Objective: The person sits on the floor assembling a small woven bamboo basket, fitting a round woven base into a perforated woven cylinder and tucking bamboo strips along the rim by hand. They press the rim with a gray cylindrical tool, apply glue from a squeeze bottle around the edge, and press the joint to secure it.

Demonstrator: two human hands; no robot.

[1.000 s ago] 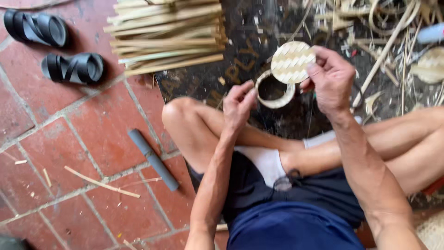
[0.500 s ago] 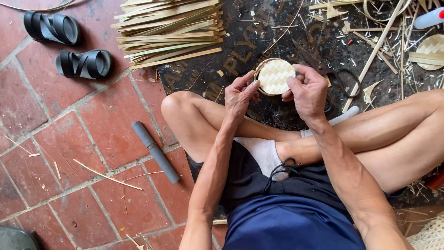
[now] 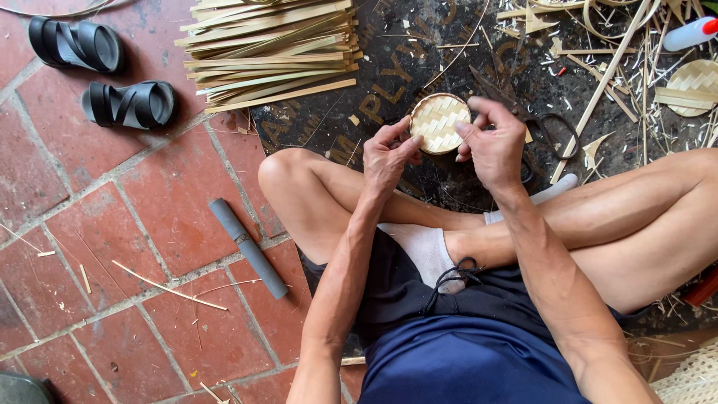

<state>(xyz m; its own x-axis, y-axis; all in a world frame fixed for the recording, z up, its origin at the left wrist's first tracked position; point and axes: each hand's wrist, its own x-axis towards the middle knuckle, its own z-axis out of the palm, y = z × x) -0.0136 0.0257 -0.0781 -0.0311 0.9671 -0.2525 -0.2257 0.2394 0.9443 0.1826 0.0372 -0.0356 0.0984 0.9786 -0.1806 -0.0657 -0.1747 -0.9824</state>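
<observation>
Both hands pinch a small woven disc: left hand at its 8 o'clock edge, right hand at 4 o'clock. Bamboo strips lie at 10 o'clock.

White bottle cut off at rt edge.

Single view, head-mounted: looks steeply down from above the seated person's torso, facing forward over crossed legs. Near edge: blue shorts and forearms. Centre: left hand and right hand, at arm's length. Far edge: dark mat with bamboo strips. Left: brick floor. No second view overlaps.
</observation>
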